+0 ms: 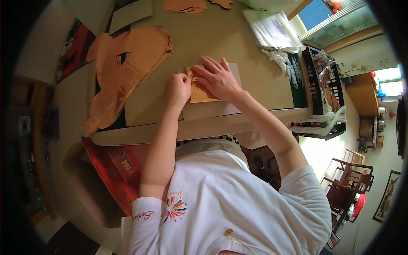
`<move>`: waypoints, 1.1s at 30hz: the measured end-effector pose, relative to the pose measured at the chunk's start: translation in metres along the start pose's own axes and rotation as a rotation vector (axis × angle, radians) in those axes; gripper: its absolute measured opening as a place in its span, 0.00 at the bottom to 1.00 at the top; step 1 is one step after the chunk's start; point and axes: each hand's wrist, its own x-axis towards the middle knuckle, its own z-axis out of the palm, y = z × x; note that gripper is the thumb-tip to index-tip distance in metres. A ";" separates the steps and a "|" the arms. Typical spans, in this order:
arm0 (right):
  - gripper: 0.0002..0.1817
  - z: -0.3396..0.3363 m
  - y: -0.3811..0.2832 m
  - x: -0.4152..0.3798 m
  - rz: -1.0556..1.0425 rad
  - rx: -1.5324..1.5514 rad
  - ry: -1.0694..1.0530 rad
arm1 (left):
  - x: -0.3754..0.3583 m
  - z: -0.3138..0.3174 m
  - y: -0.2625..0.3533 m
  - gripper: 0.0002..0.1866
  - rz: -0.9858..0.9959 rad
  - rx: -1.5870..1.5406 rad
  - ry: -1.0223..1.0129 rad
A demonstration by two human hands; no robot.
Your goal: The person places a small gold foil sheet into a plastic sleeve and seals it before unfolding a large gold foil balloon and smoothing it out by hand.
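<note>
The orange sheet [204,94] lies beneath the spread right hand [219,80]; the nearly closed left hand [178,90] pinches its left edge.

The left hand [179,89] pinches the orange sheet [203,96] at its left edge; the right hand [219,80] lies spread on it. Left of the sheet, larger orange pieces [114,83] rest on the tabletop [265,80].

We log strong daylight from the window [391,80] at right, blown out to white. Glare washes the plastic sleeves [274,32] and floor [316,148]. We note soft shadows on the table [267,85], a murky left side, black corners and pronounced fisheye bowing toward the edges.
</note>
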 end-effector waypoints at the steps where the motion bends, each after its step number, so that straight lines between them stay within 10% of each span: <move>1: 0.26 0.005 -0.001 0.002 -0.039 0.024 0.029 | 0.000 -0.001 0.002 0.15 -0.013 -0.001 -0.016; 27: 0.25 0.006 -0.004 0.001 -0.006 -0.016 -0.001 | -0.069 -0.020 0.009 0.08 0.092 0.254 -0.100; 33: 0.22 0.000 -0.007 0.000 -0.005 0.144 0.107 | -0.038 -0.011 0.001 0.17 0.084 -0.239 0.096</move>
